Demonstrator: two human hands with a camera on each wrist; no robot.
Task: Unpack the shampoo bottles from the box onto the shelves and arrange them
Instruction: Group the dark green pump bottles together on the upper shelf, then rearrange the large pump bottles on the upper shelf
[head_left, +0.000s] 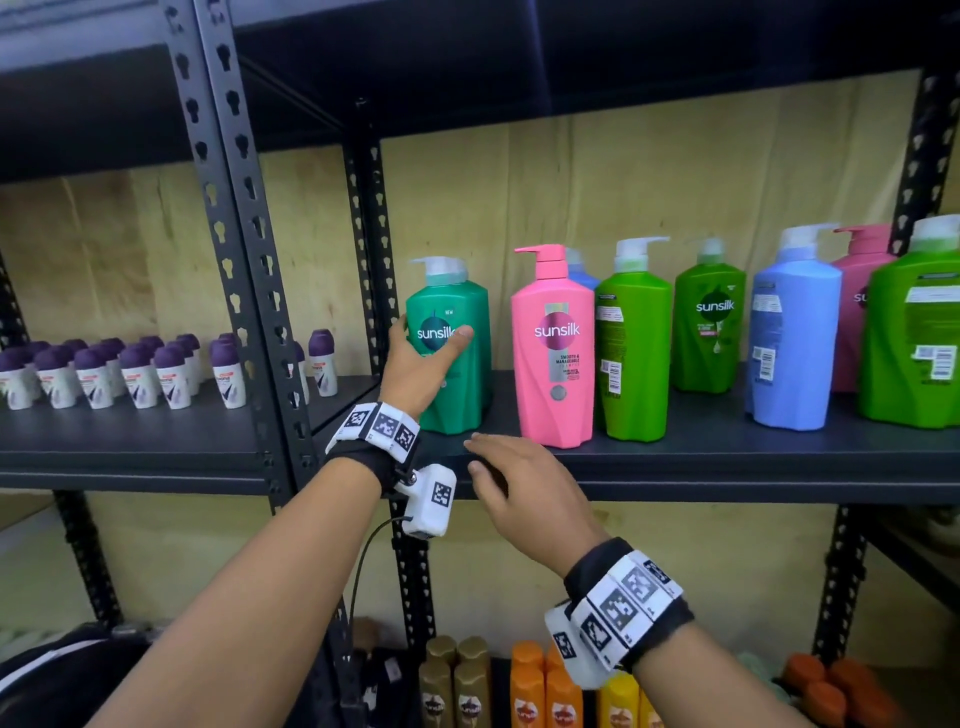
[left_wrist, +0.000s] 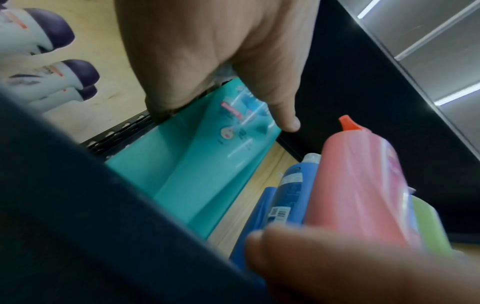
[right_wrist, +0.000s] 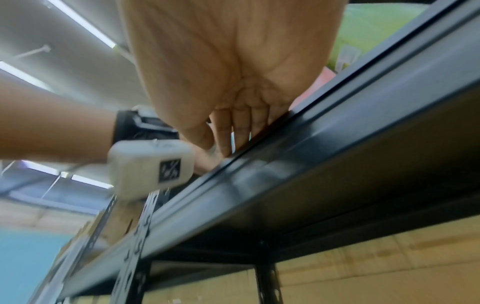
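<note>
A teal Sunsilk pump bottle stands at the left end of the dark shelf. My left hand grips it, thumb across the label and fingers round its left side; the left wrist view shows the same hold on the teal bottle. Beside it stand a pink bottle, a green bottle and several more green, blue and pink ones to the right. My right hand lies flat on the shelf's front edge just below the teal bottle, fingers straight and holding nothing.
Small purple-capped roll-on bottles fill the neighbouring shelf on the left, past a perforated black post. Gold, orange and yellow bottles stand on the lower shelf. A shelf board hangs close above the pump heads.
</note>
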